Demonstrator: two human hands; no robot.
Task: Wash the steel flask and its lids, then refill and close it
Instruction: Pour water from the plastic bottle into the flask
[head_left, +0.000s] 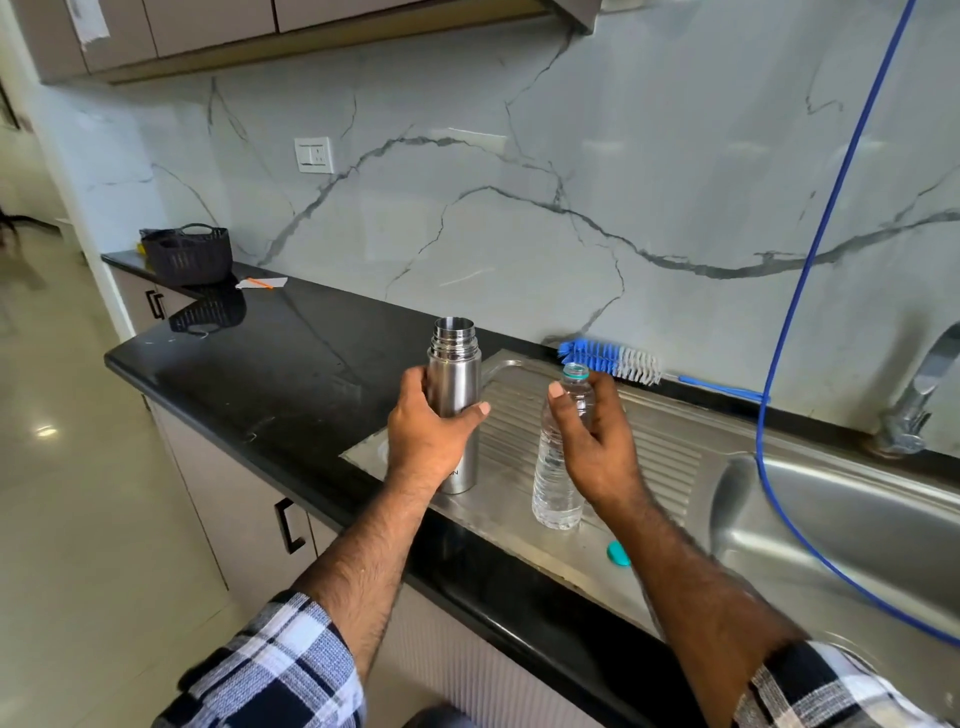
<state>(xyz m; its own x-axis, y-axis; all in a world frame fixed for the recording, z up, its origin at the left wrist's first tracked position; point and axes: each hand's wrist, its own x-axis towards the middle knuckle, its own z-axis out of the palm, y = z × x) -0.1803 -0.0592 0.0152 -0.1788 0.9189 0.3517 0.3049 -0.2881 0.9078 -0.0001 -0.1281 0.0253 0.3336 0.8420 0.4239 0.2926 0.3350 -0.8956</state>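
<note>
From the head camera, the left hand (427, 435) is wrapped around the upper body of the steel flask (453, 395), thumb on the right side and fingers curled behind it. The flask stands upright with its threaded mouth uncovered, on the ribbed drainboard (524, 410) near that board's left edge, where it meets the black countertop (270, 358).

The right hand (597, 441) is half closed around the neck and shoulder of a clear plastic water bottle (558, 467), thumb in front and fingers behind. The bottle stands upright on the drainboard toward its front edge, uncapped, with a teal ring at its mouth. A teal cap (618, 553) lies on the drainboard's front part, just beside the right forearm.

A blue and white bottle brush (618, 361) lies along the drainboard's back edge against the marble wall. The sink basin (841, 519) opens to the right, a tap (919, 395) at its back edge, and a blue hose (795, 291) hangs into it. A dark basket (188, 254) sits at the countertop's far left corner.

The flask and bottle stand near each other, apart.
</note>
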